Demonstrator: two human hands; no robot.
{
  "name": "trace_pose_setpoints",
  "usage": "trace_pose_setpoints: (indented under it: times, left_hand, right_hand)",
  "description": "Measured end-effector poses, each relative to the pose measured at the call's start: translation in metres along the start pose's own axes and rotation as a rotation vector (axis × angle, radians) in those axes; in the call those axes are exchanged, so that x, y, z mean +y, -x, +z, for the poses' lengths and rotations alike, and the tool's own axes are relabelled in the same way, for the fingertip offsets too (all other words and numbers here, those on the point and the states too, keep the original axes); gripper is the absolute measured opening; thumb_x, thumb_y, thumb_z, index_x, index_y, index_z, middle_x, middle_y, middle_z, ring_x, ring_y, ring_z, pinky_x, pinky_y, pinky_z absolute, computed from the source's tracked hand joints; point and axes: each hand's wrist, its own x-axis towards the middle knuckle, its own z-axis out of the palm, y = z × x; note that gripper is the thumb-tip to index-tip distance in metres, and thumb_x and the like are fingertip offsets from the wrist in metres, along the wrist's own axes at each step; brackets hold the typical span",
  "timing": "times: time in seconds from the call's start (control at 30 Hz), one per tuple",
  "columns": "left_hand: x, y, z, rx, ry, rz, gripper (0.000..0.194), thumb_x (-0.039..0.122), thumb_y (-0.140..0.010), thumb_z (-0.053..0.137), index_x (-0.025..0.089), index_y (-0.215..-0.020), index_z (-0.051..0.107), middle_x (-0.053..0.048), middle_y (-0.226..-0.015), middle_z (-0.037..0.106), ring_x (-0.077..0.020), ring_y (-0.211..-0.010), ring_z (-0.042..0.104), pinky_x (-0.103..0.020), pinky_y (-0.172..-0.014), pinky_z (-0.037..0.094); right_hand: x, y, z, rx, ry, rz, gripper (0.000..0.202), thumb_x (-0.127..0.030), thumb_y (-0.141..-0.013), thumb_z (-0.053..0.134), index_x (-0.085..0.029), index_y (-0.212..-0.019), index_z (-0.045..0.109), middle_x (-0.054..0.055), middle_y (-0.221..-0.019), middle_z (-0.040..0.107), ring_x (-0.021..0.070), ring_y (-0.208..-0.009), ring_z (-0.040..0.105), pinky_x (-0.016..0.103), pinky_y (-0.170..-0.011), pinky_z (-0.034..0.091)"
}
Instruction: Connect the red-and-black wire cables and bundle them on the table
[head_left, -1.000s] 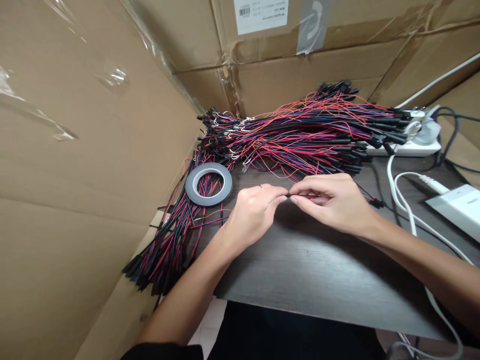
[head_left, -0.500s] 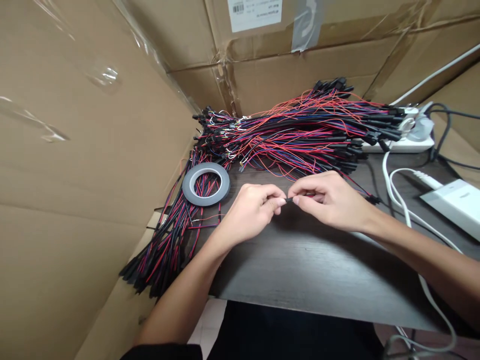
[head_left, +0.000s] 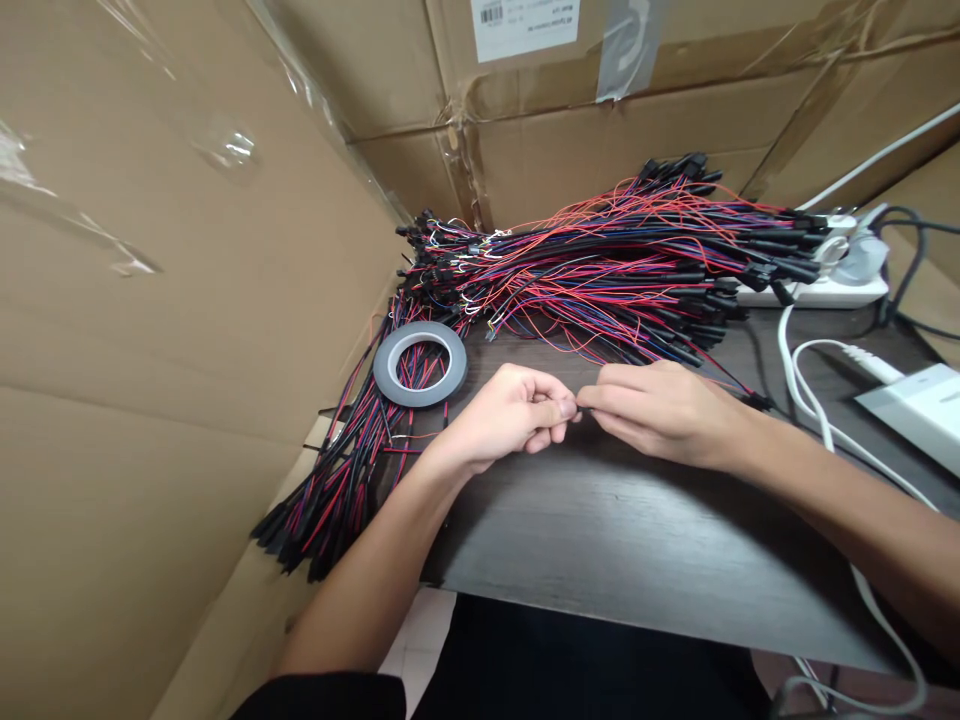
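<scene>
Above the dark tabletop (head_left: pixel 600 540), my left hand (head_left: pixel 521 412) and my right hand (head_left: pixel 664 412) meet fingertip to fingertip. Thumb and fingers of the left are pinched on the end of a thin black-covered wire, which is almost wholly hidden now. My right fingers are pressed together at the same spot, the thumb out of sight behind them. Left of my hands, a roll of dark grey tape (head_left: pixel 384 372) rests on a bunch of red, blue and black wires (head_left: pixel 330 480). Behind them lies a large pile of similar wire harnesses (head_left: pixel 585 260) with black connectors.
Cardboard boxes stand as walls at the left (head_left: pixel 150 330) and at the back (head_left: pixel 600 140). On the right are a white power strip (head_left: pixel 847 292), a white box-shaped device (head_left: pixel 919 415) and loose white cables (head_left: pixel 821 425). The table's front edge runs close below my forearms.
My right hand has rolled over, so its thumb and the black-and-red wire seen between the hands are now hidden. The left hand keeps its pinch. The whole view has shifted slightly.
</scene>
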Motion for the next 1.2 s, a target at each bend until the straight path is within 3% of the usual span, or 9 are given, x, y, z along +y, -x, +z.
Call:
trace_pose_setpoints:
  times: [0.2,0.37,0.57,0.77,0.9,1.03,1.2]
  left_hand:
    - [0.001,0.000,-0.001,-0.043,0.059,-0.048,0.012,0.016,-0.077,0.062,0.011,-0.066,0.061,0.003,-0.051,0.056,-0.0009,-0.033,0.036,-0.015,-0.032,0.015]
    - [-0.001,0.000,-0.003,-0.048,0.062,0.005,0.011,0.018,-0.076,0.066,0.010,-0.069,0.063,0.003,-0.051,0.056,-0.0011,-0.036,0.038,-0.014,-0.033,0.020]
    - [-0.001,0.000,-0.001,-0.001,-0.026,0.079,0.011,0.015,-0.080,0.062,0.010,-0.070,0.061,0.002,-0.053,0.057,-0.0011,-0.037,0.038,-0.014,-0.036,0.023]
    - [0.000,0.001,0.002,0.082,-0.096,0.130,0.009,0.014,-0.079,0.061,0.010,-0.071,0.061,0.001,-0.054,0.056,-0.0021,-0.038,0.039,-0.015,-0.037,0.025]
    - [-0.001,0.001,0.004,0.143,-0.241,0.193,0.007,0.013,-0.079,0.060,0.010,-0.074,0.064,0.003,-0.054,0.057,-0.0030,-0.040,0.041,-0.016,-0.039,0.030]
    - [-0.004,0.000,0.003,0.186,-0.440,0.330,0.007,0.012,-0.077,0.062,0.011,-0.077,0.069,0.002,-0.059,0.062,-0.0056,-0.049,0.049,-0.017,-0.046,0.037]
    - [-0.009,-0.002,-0.003,0.234,-0.702,0.514,0.009,0.014,-0.081,0.065,0.014,-0.078,0.073,0.000,-0.064,0.069,-0.0096,-0.058,0.058,-0.022,-0.057,0.044]
  right_hand:
    - [0.000,0.002,-0.001,-0.016,0.146,-0.065,0.030,-0.012,-0.095,0.039,-0.019,-0.082,0.065,0.001,-0.063,0.054,0.0112,-0.047,0.040,0.027,-0.046,0.027]
    - [-0.001,0.000,-0.001,0.064,-0.123,0.004,0.020,-0.013,-0.095,0.046,-0.016,-0.087,0.064,0.004,-0.071,0.061,0.0116,-0.057,0.052,0.024,-0.052,0.038]
    - [-0.005,-0.007,-0.002,0.100,-0.487,0.206,0.013,-0.016,-0.091,0.055,-0.018,-0.081,0.062,0.001,-0.067,0.064,0.0107,-0.055,0.053,0.022,-0.053,0.042]
    - [-0.011,-0.016,-0.002,0.089,-0.855,0.644,0.012,-0.024,-0.080,0.061,-0.017,-0.070,0.060,0.000,-0.060,0.059,0.0105,-0.052,0.050,0.022,-0.048,0.039]
    - [-0.013,-0.019,0.000,0.064,-0.992,0.835,0.013,-0.027,-0.075,0.063,-0.016,-0.068,0.061,-0.005,-0.049,0.047,0.0075,-0.042,0.037,0.022,-0.041,0.029]
    - [-0.013,-0.019,0.001,0.069,-1.018,0.894,0.014,-0.027,-0.073,0.062,-0.015,-0.066,0.061,-0.007,-0.046,0.042,0.0062,-0.039,0.032,0.022,-0.038,0.021]
    - [-0.009,-0.015,-0.003,0.045,-1.012,0.821,0.010,-0.023,-0.074,0.058,-0.015,-0.072,0.062,-0.005,-0.049,0.048,0.0078,-0.042,0.038,0.022,-0.039,0.027]
